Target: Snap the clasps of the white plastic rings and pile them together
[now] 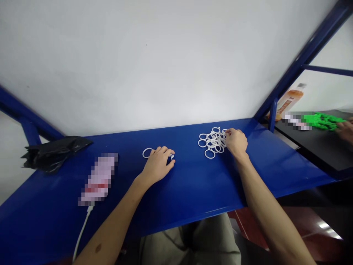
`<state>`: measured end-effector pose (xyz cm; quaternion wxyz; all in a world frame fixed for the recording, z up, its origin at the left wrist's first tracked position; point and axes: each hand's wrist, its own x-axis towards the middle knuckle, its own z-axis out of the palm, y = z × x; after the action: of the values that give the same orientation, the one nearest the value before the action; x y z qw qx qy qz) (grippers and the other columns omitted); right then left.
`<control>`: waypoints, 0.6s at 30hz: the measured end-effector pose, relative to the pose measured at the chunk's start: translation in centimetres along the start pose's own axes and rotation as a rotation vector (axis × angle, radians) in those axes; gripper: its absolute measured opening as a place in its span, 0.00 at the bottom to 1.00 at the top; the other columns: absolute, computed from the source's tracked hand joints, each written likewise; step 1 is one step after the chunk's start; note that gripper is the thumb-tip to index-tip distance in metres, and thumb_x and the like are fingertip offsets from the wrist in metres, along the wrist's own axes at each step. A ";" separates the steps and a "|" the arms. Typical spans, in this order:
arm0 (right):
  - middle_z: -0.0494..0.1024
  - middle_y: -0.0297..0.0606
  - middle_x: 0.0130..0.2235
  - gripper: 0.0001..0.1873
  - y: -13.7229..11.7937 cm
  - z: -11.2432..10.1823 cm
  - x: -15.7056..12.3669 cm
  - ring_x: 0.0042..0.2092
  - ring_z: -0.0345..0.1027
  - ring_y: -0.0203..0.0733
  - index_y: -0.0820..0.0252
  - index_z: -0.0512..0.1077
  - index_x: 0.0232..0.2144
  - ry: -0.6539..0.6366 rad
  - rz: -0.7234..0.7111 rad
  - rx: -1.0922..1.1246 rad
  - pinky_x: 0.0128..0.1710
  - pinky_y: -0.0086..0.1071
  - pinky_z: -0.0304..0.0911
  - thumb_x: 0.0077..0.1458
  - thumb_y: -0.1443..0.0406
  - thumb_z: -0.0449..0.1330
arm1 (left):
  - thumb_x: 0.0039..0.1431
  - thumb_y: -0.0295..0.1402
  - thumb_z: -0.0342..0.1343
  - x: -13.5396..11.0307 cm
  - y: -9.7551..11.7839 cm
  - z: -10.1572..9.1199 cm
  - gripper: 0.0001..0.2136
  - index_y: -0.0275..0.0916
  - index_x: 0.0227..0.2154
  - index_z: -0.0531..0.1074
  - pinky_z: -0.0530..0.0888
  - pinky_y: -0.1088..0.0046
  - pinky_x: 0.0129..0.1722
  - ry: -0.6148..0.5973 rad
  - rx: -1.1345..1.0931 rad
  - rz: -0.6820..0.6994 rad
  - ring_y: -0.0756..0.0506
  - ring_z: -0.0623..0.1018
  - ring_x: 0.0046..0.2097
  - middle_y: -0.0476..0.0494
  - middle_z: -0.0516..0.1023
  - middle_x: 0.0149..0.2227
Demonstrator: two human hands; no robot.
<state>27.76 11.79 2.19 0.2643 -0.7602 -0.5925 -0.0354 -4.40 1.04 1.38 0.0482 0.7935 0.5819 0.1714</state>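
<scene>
A pile of white plastic rings [213, 141] lies on the blue table [190, 184] to the right of centre. My right hand [236, 142] rests at the pile's right edge, fingers curled and pinching into the rings. My left hand [158, 162] lies near the table's middle with its fingers closed; a small white piece shows at its fingertips. A single white ring [147, 152] lies just left of that hand, touching or nearly touching the fingers.
A crumpled black plastic bag [52, 151] sits at the far left. A blurred pinkish object [98, 179] with a white cable [82, 232] lies front left. On the black table to the right are green parts [325, 120], an orange bottle [289, 101] and another person's hand [346, 129].
</scene>
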 end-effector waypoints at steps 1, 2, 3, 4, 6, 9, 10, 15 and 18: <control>0.77 0.52 0.44 0.16 0.0 -0.1 0.0 0.44 0.70 0.53 0.58 0.79 0.45 -0.002 0.001 -0.018 0.40 0.41 0.65 0.61 0.64 0.53 | 0.63 0.33 0.55 0.0 0.1 -0.1 0.10 0.42 0.46 0.73 0.67 0.58 0.50 0.025 -0.017 -0.005 0.39 0.73 0.49 0.43 0.76 0.46; 0.76 0.53 0.45 0.16 -0.1 -0.1 0.0 0.45 0.70 0.54 0.59 0.79 0.45 0.009 -0.005 -0.027 0.40 0.42 0.65 0.62 0.64 0.53 | 0.63 0.32 0.56 0.1 0.2 -0.2 0.10 0.42 0.46 0.73 0.67 0.58 0.49 0.054 -0.039 -0.010 0.39 0.73 0.48 0.43 0.76 0.45; 0.76 0.53 0.45 0.16 -0.3 -0.1 -0.1 0.46 0.69 0.55 0.59 0.79 0.45 0.032 -0.026 -0.024 0.40 0.42 0.65 0.62 0.63 0.53 | 0.62 0.32 0.57 0.1 0.4 -0.4 0.10 0.42 0.46 0.73 0.67 0.59 0.49 0.087 -0.063 -0.017 0.40 0.73 0.48 0.44 0.76 0.45; 0.76 0.53 0.45 0.16 -0.6 -0.1 -0.2 0.46 0.68 0.55 0.60 0.79 0.44 0.062 -0.066 -0.007 0.41 0.43 0.65 0.63 0.63 0.53 | 0.62 0.33 0.58 0.2 0.6 -0.5 0.10 0.42 0.46 0.73 0.67 0.59 0.48 0.123 -0.089 -0.024 0.40 0.73 0.48 0.45 0.77 0.44; 0.76 0.52 0.44 0.16 -1.7 0.1 -0.8 0.47 0.67 0.55 0.61 0.79 0.43 0.121 -0.215 0.077 0.45 0.45 0.65 0.64 0.63 0.52 | 0.61 0.33 0.61 0.3 0.9 -0.7 0.11 0.43 0.46 0.72 0.67 0.60 0.48 0.196 -0.145 -0.029 0.41 0.73 0.48 0.46 0.77 0.44; 0.77 0.47 0.40 0.14 -4.4 0.4 -3.1 0.45 0.68 0.51 0.60 0.78 0.40 0.075 -0.528 0.340 0.49 0.45 0.64 0.66 0.62 0.53 | 0.59 0.33 0.63 0.3 1.3 -0.6 0.13 0.42 0.46 0.71 0.67 0.62 0.48 0.308 -0.204 -0.008 0.42 0.74 0.46 0.46 0.76 0.43; 0.77 0.45 0.40 0.14 -5.3 0.5 -4.2 0.43 0.69 0.48 0.59 0.78 0.39 -0.009 -0.616 0.450 0.48 0.43 0.64 0.66 0.60 0.53 | 0.58 0.33 0.64 0.3 1.4 -0.5 0.14 0.42 0.46 0.71 0.68 0.62 0.48 0.341 -0.207 0.009 0.42 0.74 0.46 0.46 0.76 0.43; 0.80 0.36 0.37 0.13 -8.6 0.4 -9.1 0.34 0.70 0.38 0.57 0.75 0.42 -0.563 -0.721 0.790 0.36 0.33 0.65 0.66 0.56 0.55 | 0.61 0.34 0.61 0.1 1.9 0.2 0.15 0.40 0.50 0.68 0.69 0.61 0.48 0.448 -0.112 0.121 0.40 0.73 0.46 0.43 0.75 0.43; 0.79 0.34 0.34 0.11 -8.9 0.3 -9.9 0.32 0.69 0.37 0.58 0.73 0.39 -0.688 -0.646 0.876 0.33 0.31 0.63 0.65 0.57 0.56 | 0.63 0.35 0.59 -0.2 2.5 0.7 0.14 0.40 0.50 0.68 0.69 0.61 0.47 0.440 -0.075 0.178 0.40 0.72 0.45 0.42 0.75 0.43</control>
<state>16.55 4.60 1.55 0.3211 -0.3332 -0.8020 0.3777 -1.95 0.16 1.40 -0.0656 0.7828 0.4994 0.3653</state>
